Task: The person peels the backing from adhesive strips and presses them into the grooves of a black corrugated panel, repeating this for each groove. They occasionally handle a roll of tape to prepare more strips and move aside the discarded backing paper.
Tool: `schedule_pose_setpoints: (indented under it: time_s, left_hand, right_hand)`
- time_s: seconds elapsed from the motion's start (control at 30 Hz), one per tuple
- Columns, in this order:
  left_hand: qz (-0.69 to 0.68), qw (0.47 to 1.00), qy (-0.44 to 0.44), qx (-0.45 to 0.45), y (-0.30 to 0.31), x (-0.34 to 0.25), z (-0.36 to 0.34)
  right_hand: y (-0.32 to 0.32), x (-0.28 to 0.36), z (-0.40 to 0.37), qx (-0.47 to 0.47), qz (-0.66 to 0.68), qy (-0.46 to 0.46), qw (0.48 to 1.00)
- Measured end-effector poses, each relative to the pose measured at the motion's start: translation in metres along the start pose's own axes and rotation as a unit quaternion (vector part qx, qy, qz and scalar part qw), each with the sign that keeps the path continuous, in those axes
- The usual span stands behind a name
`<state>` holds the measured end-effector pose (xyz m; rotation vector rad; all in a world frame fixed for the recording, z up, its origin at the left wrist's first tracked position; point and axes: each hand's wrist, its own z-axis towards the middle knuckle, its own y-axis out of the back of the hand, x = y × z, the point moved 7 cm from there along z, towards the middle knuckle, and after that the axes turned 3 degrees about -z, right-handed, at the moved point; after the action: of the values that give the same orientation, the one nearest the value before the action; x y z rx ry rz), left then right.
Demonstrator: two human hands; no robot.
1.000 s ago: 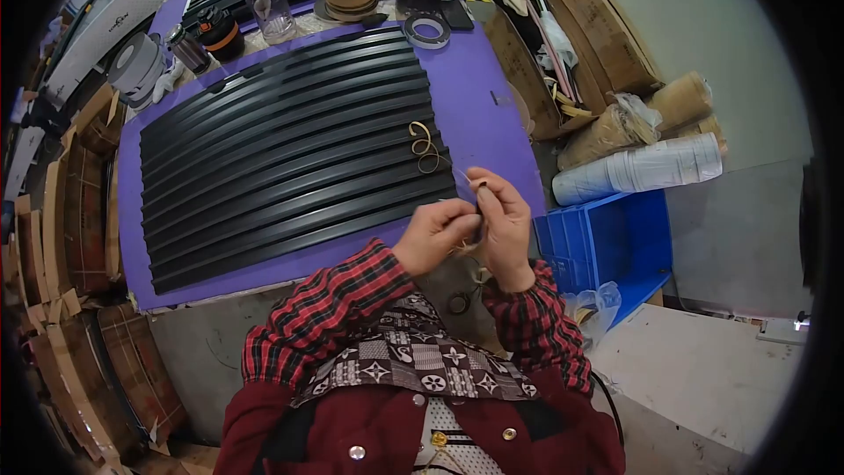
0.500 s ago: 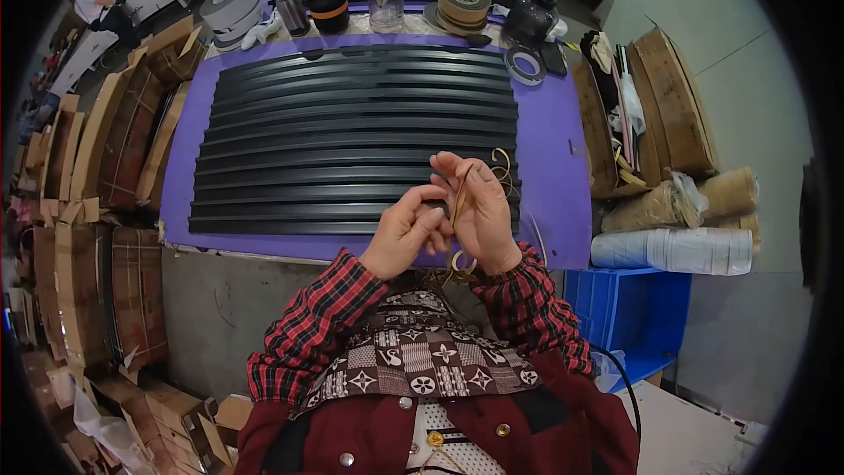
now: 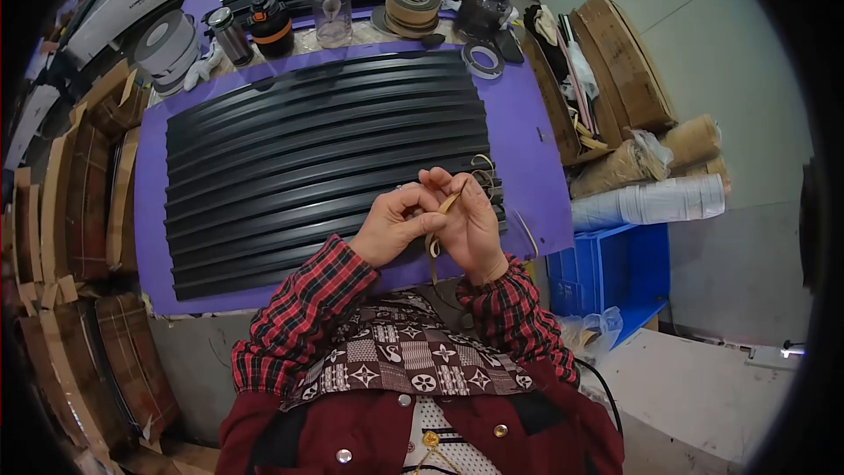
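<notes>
Over the lower right part of the black ribbed panel (image 3: 325, 149), my two hands meet in front of my chest. My left hand (image 3: 397, 222) pinches a thin tan strip (image 3: 449, 202) between thumb and fingers. The strip's other part runs into the fingertips of my right hand (image 3: 472, 224), which is closed on it. A loose curl of the strip dangles below my fingers, and more tan curls (image 3: 483, 171) lie at the panel's right edge behind my right hand.
The panel rests on a purple table (image 3: 527, 141). Bottles (image 3: 331, 9) and tape rolls (image 3: 413, 4) line its far side. Cardboard boxes (image 3: 88, 193) stand left; an open carton (image 3: 624, 62), wrapped rolls (image 3: 651, 204) and a blue crate (image 3: 615, 277) are on the right.
The view has turned and shifted, so the table appears tilted and further left. My left hand has come closer to my right, its thumb and fingers now on the strip.
</notes>
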<state>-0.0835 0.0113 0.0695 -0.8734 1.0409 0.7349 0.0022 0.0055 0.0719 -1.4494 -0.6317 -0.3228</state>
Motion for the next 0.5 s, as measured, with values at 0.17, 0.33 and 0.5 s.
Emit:
schedule_pose_setpoints:
  time_s: [0.17, 0.33, 0.5]
  left_hand:
    - [-0.149, 0.964, 0.218, 0.033, 0.007, 0.005, 0.002]
    - [-0.132, 0.97, 0.205, 0.016, 0.019, 0.007, 0.002]
    - [-0.046, 0.976, 0.205, -0.06, 0.025, 0.007, -0.001]
  right_hand:
    - [-0.01, -0.016, 0.014, 0.028, 0.03, -0.044, 0.998]
    - [-0.011, -0.026, 0.019, 0.054, 0.036, -0.082, 0.995]
    - [-0.009, -0.021, 0.022, 0.023, -0.018, -0.043, 0.999]
